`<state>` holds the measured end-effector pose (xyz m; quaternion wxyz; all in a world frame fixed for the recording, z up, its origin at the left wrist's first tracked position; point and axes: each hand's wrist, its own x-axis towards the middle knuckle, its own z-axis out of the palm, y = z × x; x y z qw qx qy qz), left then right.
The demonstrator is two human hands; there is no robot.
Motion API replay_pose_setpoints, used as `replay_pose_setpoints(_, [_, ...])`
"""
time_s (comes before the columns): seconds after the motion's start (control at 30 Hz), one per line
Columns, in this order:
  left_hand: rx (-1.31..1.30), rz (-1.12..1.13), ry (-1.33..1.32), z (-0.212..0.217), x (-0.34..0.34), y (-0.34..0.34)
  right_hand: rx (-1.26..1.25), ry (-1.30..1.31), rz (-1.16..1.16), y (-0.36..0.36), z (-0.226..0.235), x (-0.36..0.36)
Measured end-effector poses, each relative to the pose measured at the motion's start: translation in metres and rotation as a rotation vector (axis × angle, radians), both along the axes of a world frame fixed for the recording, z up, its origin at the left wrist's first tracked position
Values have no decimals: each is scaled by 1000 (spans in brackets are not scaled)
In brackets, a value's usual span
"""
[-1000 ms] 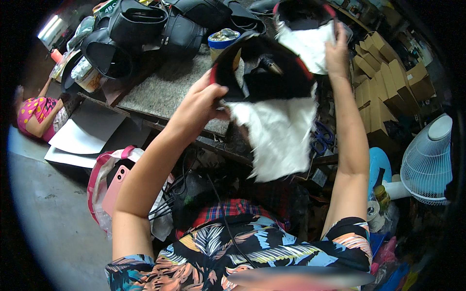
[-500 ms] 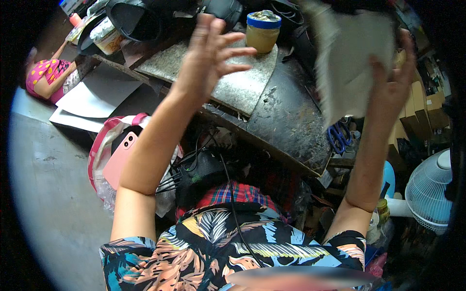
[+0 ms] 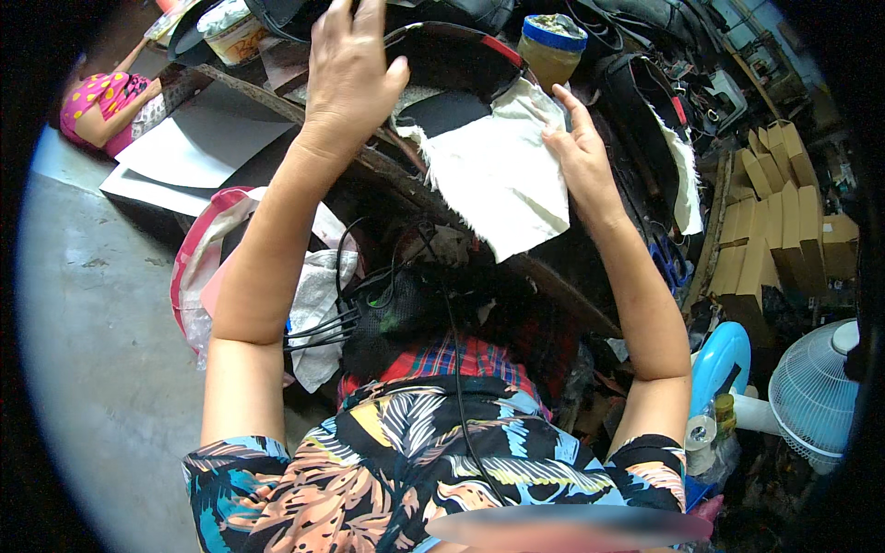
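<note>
Two hands at bench — right hand (image 3: 579, 158) flat, pressing white fabric piece (image 3: 498, 175) down; left hand (image 3: 348, 69) open, grasping nothing — smoothing unfinished

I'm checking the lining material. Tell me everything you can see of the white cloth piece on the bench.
The white cloth piece is off-white woven fabric, roughly rectangular, with frayed edges. It lies flat on the workbench, its lower corner hanging over the front edge. Its upper part joins a black piece with a red rim. The right hand presses its right edge; the left hand is raised above, not touching it.
</note>
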<state>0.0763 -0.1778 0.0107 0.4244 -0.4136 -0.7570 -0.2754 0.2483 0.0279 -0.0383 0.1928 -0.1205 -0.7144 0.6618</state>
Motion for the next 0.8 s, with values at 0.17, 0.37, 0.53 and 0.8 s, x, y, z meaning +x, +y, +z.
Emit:
replay_pose_setpoints(0.17, [-490,-299,-190,27,20,45,41,6,76,-13,6,-1])
replay_pose_setpoints(0.37, [-718,-265,-514,-18,24,61,996,-135,-212,-21,16,15])
replay_pose_setpoints(0.53, [-705,-286,-468,-31,17,59,1530,239,-116,-3,9,16])
replay_pose_setpoints(0.8, [-521,-336,-366,-49,30,52,690,4,-91,16,-13,13])
